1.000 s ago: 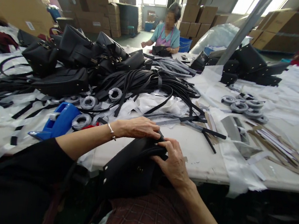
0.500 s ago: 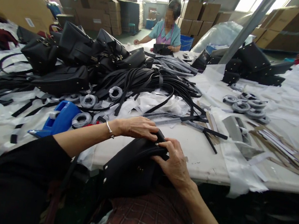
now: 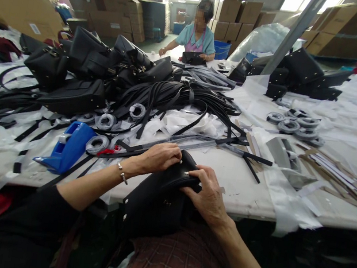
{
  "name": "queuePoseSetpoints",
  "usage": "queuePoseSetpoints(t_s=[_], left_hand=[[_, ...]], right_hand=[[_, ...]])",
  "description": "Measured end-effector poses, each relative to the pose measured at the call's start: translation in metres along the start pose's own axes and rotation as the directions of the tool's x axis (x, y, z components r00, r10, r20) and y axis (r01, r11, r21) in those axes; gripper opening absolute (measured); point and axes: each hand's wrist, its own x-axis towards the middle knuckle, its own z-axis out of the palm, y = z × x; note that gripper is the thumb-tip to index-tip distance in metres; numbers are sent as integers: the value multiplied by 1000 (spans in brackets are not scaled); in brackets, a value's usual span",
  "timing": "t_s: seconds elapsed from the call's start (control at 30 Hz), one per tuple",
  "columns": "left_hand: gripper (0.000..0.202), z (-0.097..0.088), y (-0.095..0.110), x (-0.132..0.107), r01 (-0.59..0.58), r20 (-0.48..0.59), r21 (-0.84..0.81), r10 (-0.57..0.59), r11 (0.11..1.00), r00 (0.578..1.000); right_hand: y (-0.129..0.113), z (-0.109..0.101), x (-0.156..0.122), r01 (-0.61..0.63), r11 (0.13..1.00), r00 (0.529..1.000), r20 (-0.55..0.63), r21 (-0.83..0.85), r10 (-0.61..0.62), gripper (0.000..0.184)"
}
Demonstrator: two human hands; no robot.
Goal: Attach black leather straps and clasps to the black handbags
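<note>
A black leather handbag (image 3: pixel 157 189) rests tilted on my lap, against the table edge. Small shiny studs show near its ends, and faint gold lettering marks its front. My right hand (image 3: pixel 208 194) grips the bag's right end, thumb on the near side and fingers over the top by a stud. My left hand (image 3: pixel 161 156), a bracelet at its wrist, is at the bag's upper edge with fingers curled together. What its fingertips pinch, if anything, is too small to make out.
A blue tape dispenser (image 3: pixel 71 147) stands left, beside wrapped coiled rolls (image 3: pixel 97 143). Behind lie black straps (image 3: pixel 178 93) and piled black bags (image 3: pixel 89 55). A grey dispenser (image 3: pixel 283 154) and cardboard strips (image 3: pixel 336 175) lie right. A co-worker (image 3: pixel 199 38) sits across the table.
My left hand has drawn back slightly left from the bag's end, its fingers now curled in, uncovering more of the bag's top. My right hand keeps its grip.
</note>
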Motion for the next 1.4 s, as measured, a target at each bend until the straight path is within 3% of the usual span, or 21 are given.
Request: queuePoseSetpoints(t_s=[0.17, 0.27, 0.5, 0.7, 0.93, 1.07, 1.23, 1.4], left_hand=[[7, 6, 29, 3, 255, -59, 114, -249, 960, 967], [7, 10, 28, 6, 293, -68, 38, -290, 955, 954], [11, 14, 20, -4, 289, -112, -145, -306, 946, 945], [7, 17, 32, -6, 330, -151, 6, -325, 944, 934], [5, 16, 28, -10, 288, -174, -39, -290, 957, 941], [11, 19, 36, -11, 281, -151, 142, -260, 949, 954], [17, 29, 47, -5, 309, -151, 370, -271, 876, 951], [12, 27, 39, 1, 264, -135, 303, -233, 916, 963]], right_hand=[[-2, 0, -1, 6, 999, 1000, -1, -34, -7, 36], [-2, 0, -2, 7, 999, 1000, -5, -35, -8, 34], [-2, 0, -3, 1, 1000, 1000, -11, -14, -1, 37], [-2, 1, -3, 3, 1000, 1000, -13, -14, -3, 38], [1, 2, -5, 9, 1000, 1000, -25, 1, -9, 39], [3, 4, -5, 13, 1000, 999, -32, -2, -13, 38], [4, 5, -4, 14, 1000, 999, -36, 2, -14, 36], [4, 5, -3, 13, 1000, 999, -32, -4, -13, 37]])
